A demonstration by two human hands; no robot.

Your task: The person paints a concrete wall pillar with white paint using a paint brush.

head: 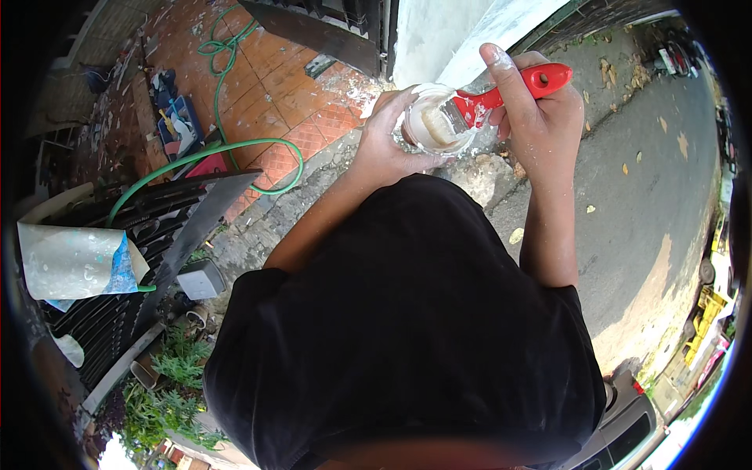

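Observation:
My left hand [388, 141] is wrapped around a small clear tub of white paint [418, 126], its rim smeared with paint. In my right hand [531, 111] is a paintbrush with a red handle [543, 80]. The brush's pale bristles [439, 126] lie over the mouth of the tub, tilted into it; whether they touch the paint inside cannot be told. White paint marks the thumb of my right hand and the brush's neck. Just beyond both hands rises a white-painted wall or pillar [437, 44].
A dark metal gate [205, 223] stands at the left, with a green hose [217, 147] looping across orange tiles [258, 111]. Behind it lies a blue crate of items [179, 126]. A paved road [640, 170] runs along the right. Potted plants [176, 364] grow at lower left.

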